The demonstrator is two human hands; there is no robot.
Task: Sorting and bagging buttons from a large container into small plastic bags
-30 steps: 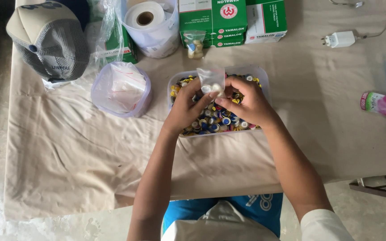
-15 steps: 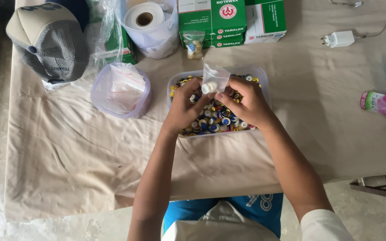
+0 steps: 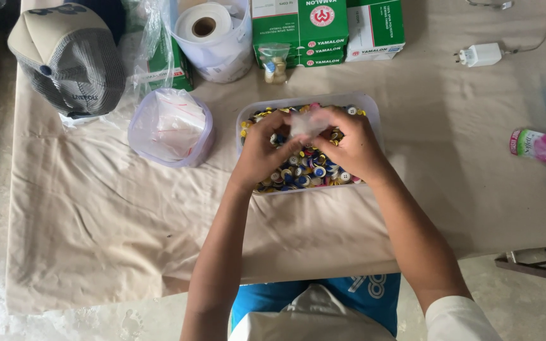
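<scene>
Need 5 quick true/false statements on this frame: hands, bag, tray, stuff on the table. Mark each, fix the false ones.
1. Both hands, left hand and right hand, pinch one small clear plastic bag. True.
2. The bag is held above the round tub of folded bags. False: it is over the rectangular tray of coloured buttons.
3. A grey cap lies at the table's far left. True.
4. The white charger plug sits inside the tray. False: it lies on the cloth at far right, apart from the tray.
5. The paper roll lies bare on the cloth. False: it stands in a clear plastic bag.
</scene>
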